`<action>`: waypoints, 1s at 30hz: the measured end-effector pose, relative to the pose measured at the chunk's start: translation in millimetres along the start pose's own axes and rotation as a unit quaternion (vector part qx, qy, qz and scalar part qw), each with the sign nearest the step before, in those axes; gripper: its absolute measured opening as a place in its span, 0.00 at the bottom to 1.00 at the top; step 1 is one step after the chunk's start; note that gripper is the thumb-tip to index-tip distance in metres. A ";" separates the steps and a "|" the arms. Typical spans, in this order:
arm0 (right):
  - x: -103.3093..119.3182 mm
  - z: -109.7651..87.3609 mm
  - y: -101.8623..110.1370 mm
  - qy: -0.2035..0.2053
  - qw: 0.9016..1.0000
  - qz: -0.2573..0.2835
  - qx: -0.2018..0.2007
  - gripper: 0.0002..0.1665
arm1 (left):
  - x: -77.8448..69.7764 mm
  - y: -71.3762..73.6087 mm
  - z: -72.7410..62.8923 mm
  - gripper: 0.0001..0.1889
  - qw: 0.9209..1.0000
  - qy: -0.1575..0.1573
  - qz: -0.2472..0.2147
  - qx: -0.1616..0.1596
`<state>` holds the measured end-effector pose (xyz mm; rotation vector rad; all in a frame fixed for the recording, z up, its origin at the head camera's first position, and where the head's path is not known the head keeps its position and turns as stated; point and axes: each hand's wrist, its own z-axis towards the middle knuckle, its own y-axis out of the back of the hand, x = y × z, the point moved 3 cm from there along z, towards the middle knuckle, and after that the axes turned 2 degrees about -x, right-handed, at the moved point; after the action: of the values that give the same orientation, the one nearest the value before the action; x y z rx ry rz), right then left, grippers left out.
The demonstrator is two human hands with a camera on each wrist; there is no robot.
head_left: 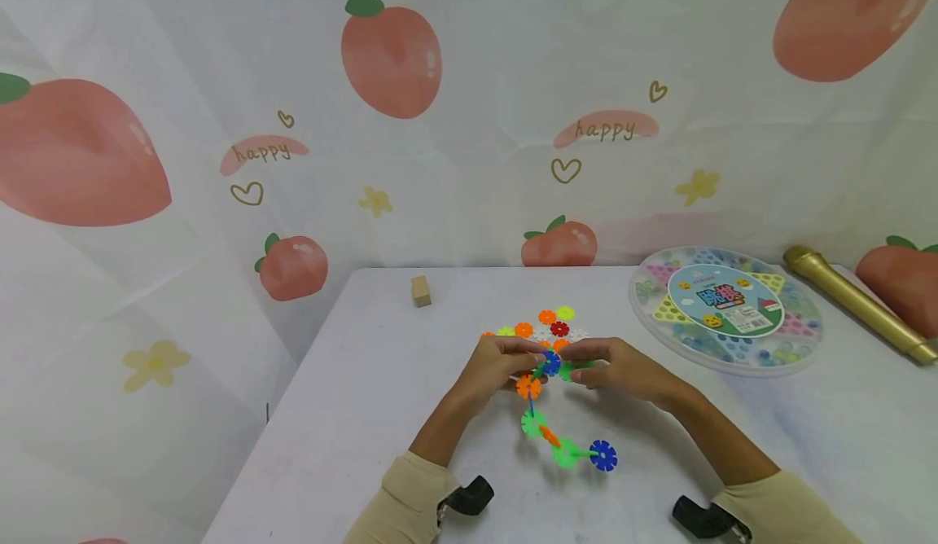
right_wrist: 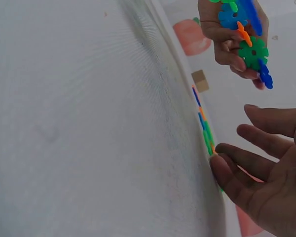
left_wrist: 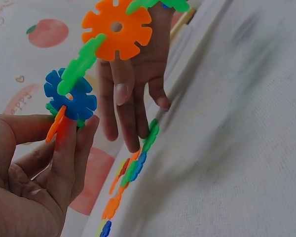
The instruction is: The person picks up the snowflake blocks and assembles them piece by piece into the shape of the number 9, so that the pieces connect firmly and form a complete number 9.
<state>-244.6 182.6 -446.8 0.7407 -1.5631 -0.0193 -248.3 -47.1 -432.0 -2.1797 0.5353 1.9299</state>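
Note:
My left hand (head_left: 487,373) pinches a chain of slotted plastic snowflake discs at one end. In the left wrist view its thumb and fingers grip beside a blue disc (left_wrist: 84,104), with a green disc (left_wrist: 79,66) and an orange disc (left_wrist: 108,42) beyond. Toward me in the head view the chain bends through an orange disc (head_left: 528,387) and a green disc (head_left: 532,423) to a dark blue disc (head_left: 603,455). Opposite the left hand, my right hand (head_left: 623,369) has its fingers loosely spread. Nothing lies between its fingers (right_wrist: 251,160) in the right wrist view.
Behind the hands, several loose snowflake discs (head_left: 560,329) lie on the white table (head_left: 381,414). A small wooden block (head_left: 421,291) sits at the back left. At the back right are a round clear board-game case (head_left: 652,348) and a gold microphone (head_left: 857,304).

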 end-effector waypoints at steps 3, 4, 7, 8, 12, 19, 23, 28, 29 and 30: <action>0.7 -0.5 -0.3 0.009 1.000 -0.023 -0.001 0.28 | 0.0 -0.9 -0.4 0.11 1.000 0.001 -0.003 0.003; 0.8 -0.6 -0.1 0.013 1.000 -0.026 0.000 0.27 | 0.1 -1.2 -0.4 0.11 1.000 0.001 -0.004 0.003; 1.1 -0.8 0.3 0.024 0.999 -0.033 0.003 0.26 | 0.1 -1.7 -0.9 0.11 1.000 0.001 0.001 0.002; 1.0 -0.9 0.3 0.027 0.999 -0.035 0.004 0.26 | 0.1 -1.8 -1.0 0.11 1.000 0.001 0.002 0.001; 1.5 -1.9 0.7 0.035 0.998 -0.051 0.001 0.27 | 1.2 -2.4 -0.3 0.10 1.000 -0.003 0.002 0.002; -0.6 -2.1 0.7 0.030 0.995 -0.099 -0.008 0.26 | 3.5 -5.2 0.2 0.10 1.000 -0.012 0.003 0.017; -1.7 -1.8 0.5 0.026 0.993 -0.111 -0.009 0.24 | 3.4 -6.0 0.0 0.11 1.000 -0.011 0.009 0.015; 0.8 -4.6 2.7 0.006 0.993 -0.119 -0.009 0.17 | 3.7 -5.9 -0.2 0.10 1.000 -0.006 0.014 0.011; 1.6 -5.4 3.4 0.005 0.992 -0.123 -0.008 0.15 | 3.7 -6.0 -0.3 0.10 1.000 -0.005 0.012 0.012; 2.6 -6.3 4.2 0.004 0.992 -0.127 -0.007 0.13 | 3.7 -6.2 -0.4 0.10 1.000 -0.005 0.009 0.013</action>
<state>-240.6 187.3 -441.7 0.9225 -1.4513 -0.2140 -245.3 -42.1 -436.3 -2.1559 0.5762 1.9301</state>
